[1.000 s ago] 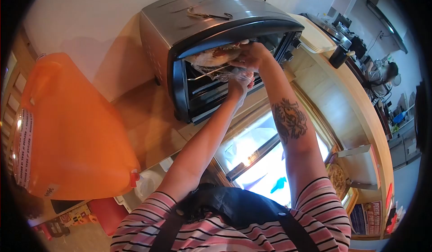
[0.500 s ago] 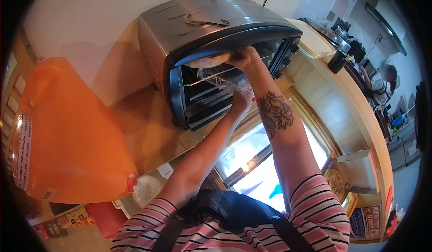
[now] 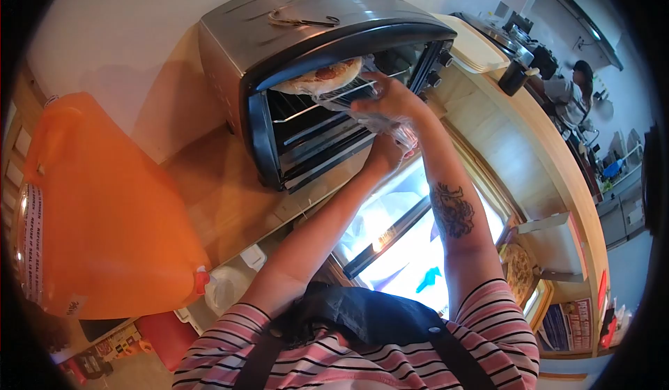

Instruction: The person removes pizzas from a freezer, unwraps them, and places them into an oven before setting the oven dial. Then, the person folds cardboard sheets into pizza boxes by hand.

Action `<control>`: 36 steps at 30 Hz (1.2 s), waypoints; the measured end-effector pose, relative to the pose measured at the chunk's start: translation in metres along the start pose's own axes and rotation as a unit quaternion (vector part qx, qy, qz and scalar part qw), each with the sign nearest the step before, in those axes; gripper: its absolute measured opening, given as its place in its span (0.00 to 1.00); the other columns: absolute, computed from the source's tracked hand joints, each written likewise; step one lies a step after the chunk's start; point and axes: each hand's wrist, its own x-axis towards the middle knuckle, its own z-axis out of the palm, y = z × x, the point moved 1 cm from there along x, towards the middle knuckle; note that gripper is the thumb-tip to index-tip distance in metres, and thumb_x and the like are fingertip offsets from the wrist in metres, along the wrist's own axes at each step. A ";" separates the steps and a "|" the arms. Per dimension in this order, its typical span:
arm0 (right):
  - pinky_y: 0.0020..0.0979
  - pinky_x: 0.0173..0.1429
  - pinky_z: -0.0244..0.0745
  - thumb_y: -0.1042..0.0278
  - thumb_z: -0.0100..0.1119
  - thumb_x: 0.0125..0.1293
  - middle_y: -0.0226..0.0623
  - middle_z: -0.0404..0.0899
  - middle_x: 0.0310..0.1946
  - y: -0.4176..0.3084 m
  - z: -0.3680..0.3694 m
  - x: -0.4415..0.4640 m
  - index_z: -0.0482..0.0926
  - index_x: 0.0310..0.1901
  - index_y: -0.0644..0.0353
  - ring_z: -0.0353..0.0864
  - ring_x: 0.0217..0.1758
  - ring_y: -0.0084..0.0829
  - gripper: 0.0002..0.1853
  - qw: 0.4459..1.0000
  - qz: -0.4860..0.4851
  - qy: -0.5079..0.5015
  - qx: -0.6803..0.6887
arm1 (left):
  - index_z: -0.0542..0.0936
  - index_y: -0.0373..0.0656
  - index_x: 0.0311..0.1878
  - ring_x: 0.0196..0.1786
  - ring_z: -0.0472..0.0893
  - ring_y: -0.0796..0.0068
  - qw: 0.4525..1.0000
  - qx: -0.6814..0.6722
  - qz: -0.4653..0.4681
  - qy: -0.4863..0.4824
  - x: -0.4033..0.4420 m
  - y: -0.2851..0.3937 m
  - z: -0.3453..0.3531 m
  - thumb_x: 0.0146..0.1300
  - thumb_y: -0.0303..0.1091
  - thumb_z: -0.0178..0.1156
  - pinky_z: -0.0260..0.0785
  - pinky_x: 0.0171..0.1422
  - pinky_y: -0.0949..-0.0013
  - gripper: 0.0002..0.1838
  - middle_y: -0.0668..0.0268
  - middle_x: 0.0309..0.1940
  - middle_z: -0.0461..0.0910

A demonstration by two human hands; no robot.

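Observation:
A pizza [image 3: 324, 76] with red topping lies on the upper wire rack inside the toaster oven [image 3: 300, 20], whose front is open. Crumpled clear plastic wrap [image 3: 380, 121] trails from beside the pizza to my hands. My left hand [image 3: 389, 151] is closed around the bunched wrap just outside the oven opening. Above it, my right hand [image 3: 390, 99] is at the opening near the pizza's right edge, its fingers apart and curved over the plastic, holding nothing.
A large orange container [image 3: 115, 216] stands at the left. Tongs [image 3: 303, 20] lie on the oven's top. Below is a brightly lit glass-topped case [image 3: 404, 243]. Another pizza [image 3: 519, 271] sits at the lower right. A person [image 3: 570, 97] works at the far right counter.
My right hand has come off the pizza and back toward the oven's opening, its fingers spreading. My left hand has drawn the wrap outward to the right. More of the pizza shows.

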 end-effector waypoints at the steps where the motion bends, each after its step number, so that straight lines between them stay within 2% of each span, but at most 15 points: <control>1: 0.30 0.56 0.64 0.60 0.69 0.42 0.50 0.71 0.50 0.005 0.002 -0.004 0.62 0.57 0.68 0.69 0.55 0.34 0.41 0.993 -0.052 0.012 -0.102 | 0.73 0.37 0.29 0.25 0.72 0.79 0.999 0.044 0.024 -0.019 -0.001 -0.002 0.001 0.51 0.25 0.53 0.64 0.27 0.76 0.02 0.68 0.24 0.74; 3: 0.30 0.52 0.66 0.61 0.69 0.41 0.49 0.73 0.44 0.012 0.002 -0.009 0.65 0.55 0.67 0.72 0.49 0.35 0.39 0.991 -0.041 0.002 -0.125 | 0.73 0.38 0.31 0.28 0.73 0.79 0.977 0.184 0.102 -0.027 -0.009 -0.001 0.004 0.52 0.25 0.53 0.65 0.30 0.74 0.03 0.68 0.25 0.75; 6: 0.32 0.44 0.71 0.63 0.69 0.38 0.46 0.79 0.33 0.017 -0.002 -0.021 0.70 0.52 0.64 0.79 0.38 0.37 0.35 0.985 -0.020 -0.022 -0.169 | 0.76 0.36 0.35 0.28 0.76 0.74 0.987 0.044 0.116 -0.103 -0.036 0.011 0.008 0.51 0.27 0.55 0.70 0.32 0.71 0.07 0.61 0.28 0.77; 8: 0.35 0.45 0.72 0.67 0.60 0.42 0.47 0.78 0.35 0.014 -0.015 -0.038 0.76 0.44 0.56 0.78 0.40 0.42 0.22 0.980 0.034 0.022 -0.195 | 0.76 0.35 0.35 0.32 0.78 0.68 0.987 0.102 0.018 -0.126 -0.052 0.019 0.000 0.51 0.28 0.55 0.69 0.36 0.66 0.09 0.54 0.30 0.78; 9: 0.37 0.45 0.73 0.69 0.56 0.43 0.47 0.78 0.37 0.012 -0.024 -0.052 0.79 0.40 0.52 0.78 0.41 0.45 0.17 0.975 0.066 0.046 -0.208 | 0.77 0.34 0.35 0.35 0.79 0.61 0.910 0.390 -0.063 -0.128 -0.053 0.005 -0.023 0.51 0.29 0.55 0.69 0.40 0.63 0.10 0.50 0.31 0.78; 11: 0.40 0.40 0.74 0.75 0.50 0.45 0.45 0.78 0.30 0.007 -0.028 -0.088 0.79 0.35 0.52 0.78 0.36 0.45 0.13 0.935 0.086 0.123 -0.320 | 0.77 0.36 0.36 0.39 0.78 0.58 0.908 0.394 -0.123 -0.073 -0.085 0.069 -0.030 0.51 0.32 0.58 0.68 0.42 0.63 0.11 0.49 0.36 0.77; 13: 0.39 0.40 0.74 0.75 0.49 0.46 0.45 0.78 0.28 0.003 -0.024 -0.120 0.79 0.34 0.52 0.79 0.35 0.45 0.13 0.939 0.054 0.123 -0.316 | 0.72 0.39 0.48 0.49 0.72 0.63 0.907 0.410 0.088 0.033 -0.106 0.114 -0.013 0.45 0.26 0.64 0.64 0.50 0.65 0.23 0.54 0.48 0.71; 16: 0.35 0.39 0.73 0.75 0.54 0.48 0.43 0.79 0.27 -0.008 -0.018 -0.163 0.78 0.35 0.60 0.79 0.33 0.40 0.10 0.990 -0.051 0.101 -0.081 | 0.59 0.45 0.61 0.58 0.62 0.52 0.843 0.479 0.243 -0.031 -0.103 0.110 0.027 0.39 0.35 0.70 0.55 0.62 0.57 0.43 0.52 0.56 0.61; 19: 0.29 0.38 0.73 0.77 0.58 0.49 0.40 0.79 0.26 -0.003 -0.022 -0.217 0.76 0.35 0.69 0.79 0.32 0.29 0.10 0.981 -0.032 0.170 0.082 | 0.61 0.43 0.58 0.54 0.70 0.65 0.964 0.230 0.039 -0.130 -0.103 0.079 0.067 0.51 0.18 0.55 0.60 0.59 0.67 0.29 0.57 0.53 0.67; 22: 0.28 0.46 0.73 0.75 0.59 0.52 0.39 0.75 0.40 0.035 -0.031 -0.288 0.74 0.42 0.64 0.77 0.41 0.29 0.13 0.954 -0.023 0.263 0.139 | 0.66 0.40 0.53 0.49 0.73 0.71 0.964 0.166 0.005 -0.207 -0.102 0.039 0.115 0.53 0.12 0.45 0.65 0.52 0.71 0.23 0.59 0.45 0.73; 26: 0.28 0.47 0.74 0.74 0.60 0.54 0.37 0.73 0.42 0.096 -0.055 -0.430 0.73 0.45 0.59 0.77 0.43 0.29 0.16 0.889 0.111 0.444 0.025 | 0.69 0.34 0.35 0.38 0.74 0.52 0.906 0.337 0.067 -0.248 -0.100 -0.042 0.173 0.54 0.20 0.43 0.65 0.44 0.61 0.07 0.50 0.34 0.72; 28: 0.36 0.45 0.71 0.73 0.62 0.49 0.42 0.72 0.39 0.136 -0.066 -0.518 0.75 0.42 0.58 0.74 0.43 0.40 0.16 0.805 0.307 0.425 -0.277 | 0.70 0.35 0.42 0.46 0.69 0.48 0.863 0.440 0.041 -0.245 -0.110 -0.081 0.204 0.53 0.30 0.49 0.62 0.52 0.59 0.13 0.50 0.44 0.68; 30: 0.41 0.46 0.69 0.66 0.64 0.47 0.45 0.71 0.40 0.167 -0.065 -0.586 0.75 0.42 0.57 0.72 0.44 0.45 0.18 0.728 0.478 0.333 -0.362 | 0.70 0.37 0.45 0.50 0.67 0.48 0.853 0.462 0.021 -0.244 -0.116 -0.107 0.227 0.54 0.35 0.52 0.60 0.55 0.57 0.17 0.50 0.47 0.66; 32: 0.42 0.46 0.70 0.65 0.64 0.46 0.45 0.70 0.41 0.184 -0.053 -0.626 0.75 0.42 0.57 0.72 0.45 0.45 0.19 0.725 0.506 0.300 -0.357 | 0.64 0.44 0.58 0.57 0.60 0.43 0.732 0.610 -0.053 -0.299 -0.119 -0.122 0.249 0.54 0.50 0.55 0.47 0.62 0.44 0.31 0.49 0.56 0.60; 36: 0.44 0.42 0.72 0.69 0.62 0.47 0.47 0.69 0.43 0.206 -0.047 -0.654 0.75 0.42 0.58 0.73 0.43 0.47 0.17 0.757 0.499 0.258 -0.335 | 0.47 0.56 0.67 0.67 0.44 0.43 0.698 0.645 -0.124 -0.284 -0.118 -0.141 0.276 0.52 0.66 0.48 0.31 0.62 0.34 0.43 0.50 0.66 0.44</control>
